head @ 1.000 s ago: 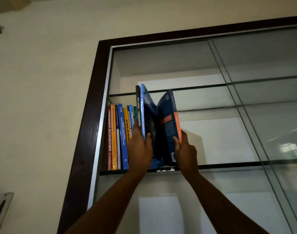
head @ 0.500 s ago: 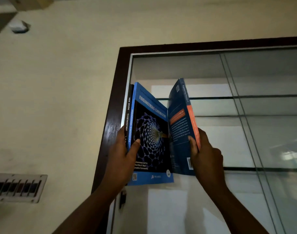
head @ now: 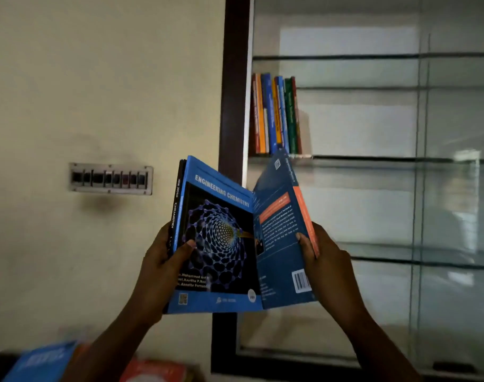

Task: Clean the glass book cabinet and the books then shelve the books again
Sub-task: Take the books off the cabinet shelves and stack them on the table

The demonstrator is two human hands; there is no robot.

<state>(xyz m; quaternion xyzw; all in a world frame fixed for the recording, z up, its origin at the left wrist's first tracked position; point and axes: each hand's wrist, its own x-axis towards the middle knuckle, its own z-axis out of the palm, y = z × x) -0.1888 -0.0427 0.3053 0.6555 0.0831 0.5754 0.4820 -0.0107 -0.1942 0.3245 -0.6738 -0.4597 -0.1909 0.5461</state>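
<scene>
Cream wall at my far left carries a switch panel (head: 111,178), and low beneath it lies a blurred pile of books (head: 40,359). My left grip (head: 163,260) is clamped on two volumes at once, a black-spined Chemistry book (head: 175,213) and the blue Engineering Chemistry book (head: 219,238), thumb across its cover. These meet a blue-and-orange paperback (head: 283,230) in a V, in the air before the dark cabinet frame (head: 232,106) and below the shelved books (head: 275,117). My right grip (head: 326,260) pinches the paperback's outer edge. I judge these are headed for wiping. I would close the V, square the spines, and lower them flat.
</scene>
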